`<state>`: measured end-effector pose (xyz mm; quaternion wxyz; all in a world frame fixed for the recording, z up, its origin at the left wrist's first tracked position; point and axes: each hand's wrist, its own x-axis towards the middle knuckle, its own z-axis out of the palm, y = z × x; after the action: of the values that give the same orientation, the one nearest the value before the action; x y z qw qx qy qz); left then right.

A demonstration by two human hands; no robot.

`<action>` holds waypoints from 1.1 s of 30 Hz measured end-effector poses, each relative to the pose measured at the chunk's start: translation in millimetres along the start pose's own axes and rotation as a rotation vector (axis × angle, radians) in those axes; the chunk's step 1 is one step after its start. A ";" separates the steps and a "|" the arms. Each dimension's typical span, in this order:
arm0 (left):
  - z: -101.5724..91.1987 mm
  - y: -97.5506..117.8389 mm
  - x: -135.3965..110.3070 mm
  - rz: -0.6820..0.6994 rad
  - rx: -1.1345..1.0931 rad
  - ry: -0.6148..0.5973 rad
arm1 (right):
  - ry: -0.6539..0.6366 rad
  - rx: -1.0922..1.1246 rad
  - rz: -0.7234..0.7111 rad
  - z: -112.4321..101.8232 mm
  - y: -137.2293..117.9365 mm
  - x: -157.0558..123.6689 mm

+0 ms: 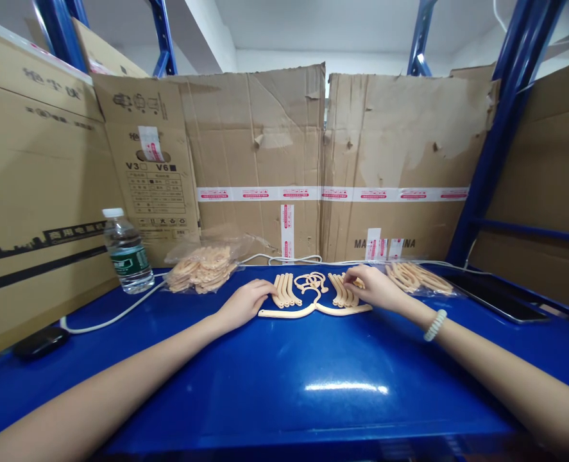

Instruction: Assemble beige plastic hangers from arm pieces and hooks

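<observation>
A tan coat hanger [294, 314] lies on the blue table, its two curved arms meeting at a hook in the middle. Behind it are two rows of loose curved hanger arms, a left row [288, 290] and a right row [340, 292]. Several loose hooks [312, 280] lie between the rows. My left hand [249, 301] rests at the outer side of the left row, its fingers extended and touching the pieces. At the right row's outer side, my right hand [373, 286] has thumb and fingers closed around an end arm, which the fingers partly hide.
Clear bags of tan parts lie at the left [202, 269] and right [416, 279]. A water bottle [127, 256], a black object [40, 343], a white cable [115, 319] and a dark phone-like device [498, 298] are further out. Cardboard [260, 147] walls the back.
</observation>
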<state>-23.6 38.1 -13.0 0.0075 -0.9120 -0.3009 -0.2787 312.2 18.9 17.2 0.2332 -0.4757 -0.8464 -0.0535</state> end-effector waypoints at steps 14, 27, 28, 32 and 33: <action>-0.7 -0.1 0.2 0.001 -0.015 -0.031 | -0.161 -0.187 0.320 -16.1 7.3 -1.1; 0.6 -0.3 -0.8 0.017 -0.048 -0.026 | -0.400 -0.215 0.272 -9.1 10.5 -3.6; 0.4 -0.2 -0.8 0.019 -0.047 -0.030 | -0.404 -0.219 0.269 -9.3 9.3 -3.5; -1.0 0.8 -0.5 0.015 -0.049 -0.046 | -0.408 -0.222 0.264 -9.4 5.8 -3.5; -1.4 1.1 -0.5 0.013 -0.050 -0.050 | -0.404 -0.221 0.264 -9.5 5.6 -3.6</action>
<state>-24.0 36.6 -11.9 -0.0212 -0.9204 -0.2880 -0.2635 321.6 16.1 23.3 0.0108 -0.6055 -0.7956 -0.0187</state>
